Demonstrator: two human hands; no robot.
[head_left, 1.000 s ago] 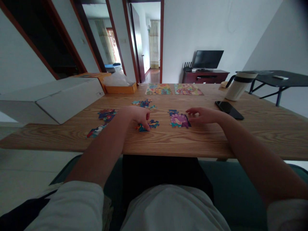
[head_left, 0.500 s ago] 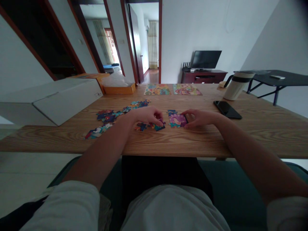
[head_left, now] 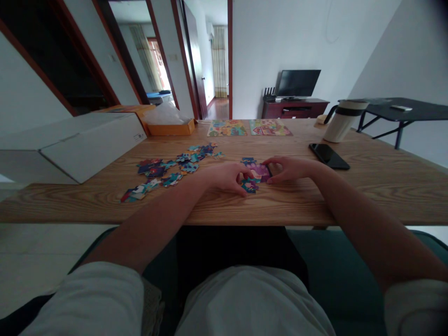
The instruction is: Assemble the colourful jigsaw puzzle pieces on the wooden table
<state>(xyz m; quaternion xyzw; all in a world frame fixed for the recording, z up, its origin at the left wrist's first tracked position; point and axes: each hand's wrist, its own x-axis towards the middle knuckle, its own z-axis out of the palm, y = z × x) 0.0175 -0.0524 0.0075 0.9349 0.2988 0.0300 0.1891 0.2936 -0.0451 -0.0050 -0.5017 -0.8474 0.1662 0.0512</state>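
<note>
A joined purple puzzle section [head_left: 259, 171] lies flat on the wooden table in front of me. My right hand [head_left: 289, 169] braces its right edge, the index finger at the upper corner and the thumb near the lower one. At the section's lower left, my left hand [head_left: 233, 177] pinches a teal and purple puzzle piece [head_left: 249, 186] between thumb and fingers. That piece touches or nearly touches the section; whether it is interlocked I cannot tell. Loose puzzle pieces [head_left: 154, 170] spread across the table to the left, some hidden behind my left forearm.
Two colourful picture sheets [head_left: 227, 128] lie at the table's far side. To the right are a black phone [head_left: 329, 156] and a white mug [head_left: 341, 126] with a dark band. A white box [head_left: 94, 144] and an orange tray [head_left: 171, 129] with clear plastic occupy the left.
My left hand has moved right with the puzzle piece, from the loose pieces to the purple section's lower left. My right hand stays at the section's right edge. The view has shifted slightly.
</note>
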